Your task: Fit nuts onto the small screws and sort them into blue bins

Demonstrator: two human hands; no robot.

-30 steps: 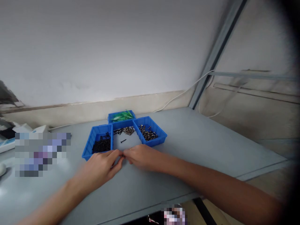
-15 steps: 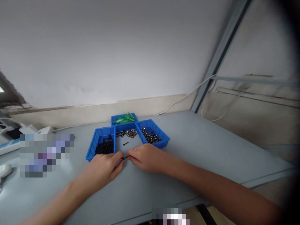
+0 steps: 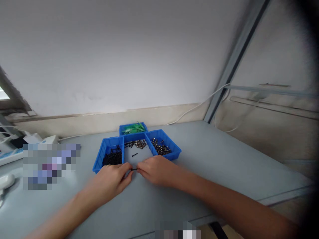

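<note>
Between my left hand and my right hand a thin black screw lies level, one end pinched in each hand's fingertips. Just beyond them, a loose black screw rests on the table. My left hand is by the front of a blue bin of black screws. Near my right hand stands a blue bin with shiny metal parts. Small piles of black screws and metal parts lie between the bins.
A blue bin with green pieces stands at the back. On the left of the grey table are a power strip, a white device and a blurred-out object. A metal post rises behind, right.
The view has shifted slightly, so the bins and table appear a little lower. The screw between my fingertips now lies more level. Both hands keep their pinch.
</note>
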